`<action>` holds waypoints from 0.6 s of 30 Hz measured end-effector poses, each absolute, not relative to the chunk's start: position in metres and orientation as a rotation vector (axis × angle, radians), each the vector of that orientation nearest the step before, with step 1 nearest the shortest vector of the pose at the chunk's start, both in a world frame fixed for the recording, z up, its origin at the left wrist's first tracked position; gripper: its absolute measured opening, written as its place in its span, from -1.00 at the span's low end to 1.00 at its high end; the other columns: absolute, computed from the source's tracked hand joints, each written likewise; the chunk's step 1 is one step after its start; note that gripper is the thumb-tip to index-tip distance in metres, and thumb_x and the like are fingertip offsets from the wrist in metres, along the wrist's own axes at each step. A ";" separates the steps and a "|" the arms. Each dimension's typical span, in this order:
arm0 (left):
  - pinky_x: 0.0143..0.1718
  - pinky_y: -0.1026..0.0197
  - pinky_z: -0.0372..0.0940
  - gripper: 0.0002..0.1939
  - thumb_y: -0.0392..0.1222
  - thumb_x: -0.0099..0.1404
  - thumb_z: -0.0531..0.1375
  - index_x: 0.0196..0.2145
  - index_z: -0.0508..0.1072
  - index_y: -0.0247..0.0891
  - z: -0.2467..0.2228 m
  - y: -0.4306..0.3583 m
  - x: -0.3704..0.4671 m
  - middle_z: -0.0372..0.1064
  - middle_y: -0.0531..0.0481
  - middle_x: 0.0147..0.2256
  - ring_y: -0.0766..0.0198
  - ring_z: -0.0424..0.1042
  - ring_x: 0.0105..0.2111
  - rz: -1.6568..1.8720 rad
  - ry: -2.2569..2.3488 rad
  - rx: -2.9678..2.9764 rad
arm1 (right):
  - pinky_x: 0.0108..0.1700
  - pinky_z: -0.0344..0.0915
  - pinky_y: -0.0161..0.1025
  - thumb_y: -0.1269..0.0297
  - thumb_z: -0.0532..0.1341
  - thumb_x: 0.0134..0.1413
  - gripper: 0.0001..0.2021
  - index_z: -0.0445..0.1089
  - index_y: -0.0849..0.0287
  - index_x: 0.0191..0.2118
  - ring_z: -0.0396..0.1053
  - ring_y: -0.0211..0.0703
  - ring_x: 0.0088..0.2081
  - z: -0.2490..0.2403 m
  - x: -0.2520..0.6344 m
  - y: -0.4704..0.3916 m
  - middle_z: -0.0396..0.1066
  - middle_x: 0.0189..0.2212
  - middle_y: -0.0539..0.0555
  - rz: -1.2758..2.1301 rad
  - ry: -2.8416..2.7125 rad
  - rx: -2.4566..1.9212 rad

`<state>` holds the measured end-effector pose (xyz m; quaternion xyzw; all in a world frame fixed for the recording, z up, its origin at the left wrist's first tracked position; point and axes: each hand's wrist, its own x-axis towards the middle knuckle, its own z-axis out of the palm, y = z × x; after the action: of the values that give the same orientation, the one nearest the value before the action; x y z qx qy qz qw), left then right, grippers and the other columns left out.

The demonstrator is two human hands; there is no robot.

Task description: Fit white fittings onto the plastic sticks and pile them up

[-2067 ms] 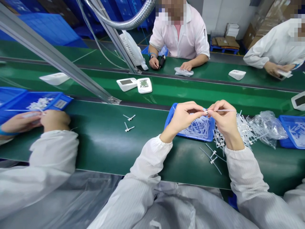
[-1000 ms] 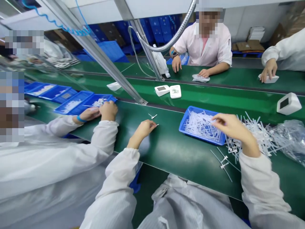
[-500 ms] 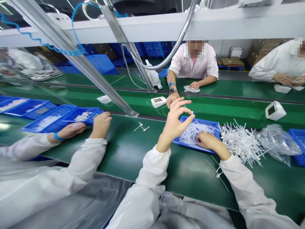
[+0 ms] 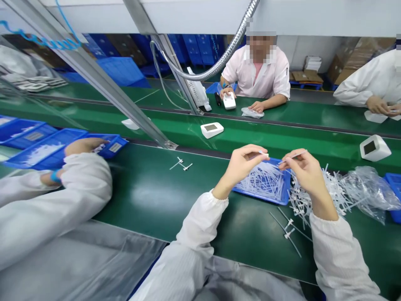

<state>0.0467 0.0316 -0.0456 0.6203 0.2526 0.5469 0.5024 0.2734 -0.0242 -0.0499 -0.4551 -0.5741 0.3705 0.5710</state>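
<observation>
My left hand (image 4: 246, 164) pinches a small white piece (image 4: 264, 154) between thumb and fingertips, above the left edge of a blue tray (image 4: 286, 196). Facing it, my right hand (image 4: 302, 169) is closed on a thin white strip (image 4: 293, 155), over the tray's right side. Many thin translucent strips (image 4: 261, 179) lie in the tray. Beside it on the right is a heap of white strips with small white parts (image 4: 335, 188), partly behind my right wrist. A few joined pieces (image 4: 287, 228) rest on the green table in front of the tray.
A crumpled clear bag (image 4: 369, 188) lies right of the heap. White devices (image 4: 212, 130) sit on the green belt (image 4: 250, 141). At left, a neighbour's arm (image 4: 90, 175) reaches into blue bins (image 4: 46, 150). Two people work across the belt.
My right hand has risen out of the tray with a strip, and my left hand has lowered toward it. The neighbour's hand moved left into a bin; the person opposite now holds a white device.
</observation>
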 end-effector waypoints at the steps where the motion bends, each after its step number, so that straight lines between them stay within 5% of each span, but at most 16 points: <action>1: -0.09 0.11 0.59 -0.84 -0.12 0.30 0.50 -0.24 0.70 -0.24 -0.047 0.030 0.050 0.67 -0.12 -0.16 0.18 0.69 -0.22 1.298 0.588 1.527 | -0.18 0.62 -0.15 0.14 0.42 0.30 -0.78 0.41 0.10 -0.17 0.64 -0.17 -0.32 -0.048 0.270 -0.025 0.61 -0.28 0.02 0.912 -1.249 -1.018; 6: -0.08 0.10 0.60 -0.84 -0.10 0.31 0.50 -0.22 0.73 -0.21 -0.054 0.020 0.063 0.69 -0.16 -0.17 0.14 0.69 -0.17 1.213 0.565 1.621 | -0.20 0.61 -0.22 0.26 0.55 0.11 -0.68 0.37 0.11 -0.27 0.61 -0.24 -0.35 -0.046 0.256 -0.027 0.59 -0.26 -0.01 0.944 -1.107 -0.895; 18: -0.12 0.11 0.58 -0.78 -0.02 0.30 0.50 -0.24 0.72 -0.22 -0.054 0.014 0.069 0.68 -0.14 -0.21 0.16 0.67 -0.23 1.295 0.587 1.545 | -0.32 0.44 -0.27 0.26 0.49 0.15 -0.77 0.41 0.08 -0.26 0.46 -0.29 -0.41 -0.045 0.243 -0.028 0.56 -0.32 -0.04 0.865 -1.121 -0.870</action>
<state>0.0693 0.0138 -0.0545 0.6383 0.2425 0.5349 0.4976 0.2433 -0.0281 -0.0455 -0.3867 -0.4983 0.3845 0.6741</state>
